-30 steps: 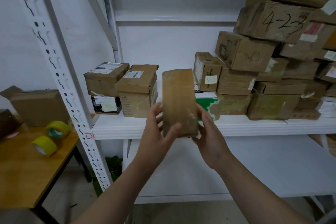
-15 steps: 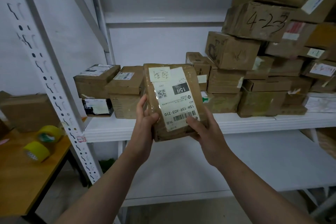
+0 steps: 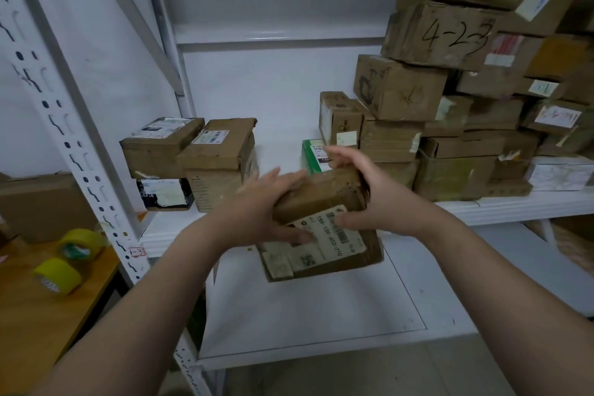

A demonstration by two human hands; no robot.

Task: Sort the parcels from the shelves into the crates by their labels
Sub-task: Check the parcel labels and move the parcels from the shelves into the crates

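Parcel held in both hands at the rack

Left hand (image 3: 257,212) clamps the brown parcel (image 3: 321,193) from its left side, fingers spread along the top face and thumb pressed on the white label (image 3: 324,239). Right hand (image 3: 369,199) grips the right side, fingers curled over the far edge, thumb on the label. I see the parcel tilted, label face toward me, held in the air in front of the middle shelf (image 3: 167,231) and above the lower shelf (image 3: 321,315).

At far left, a wooden table (image 3: 38,315) carries two yellow tape rolls (image 3: 58,276) and one cardboard box (image 3: 41,202). On the middle shelf I count four parcels (image 3: 221,141) in the left group, then one green-and-white box (image 3: 311,154), then a crowded stack (image 3: 401,90) at right, too overlapped to count.
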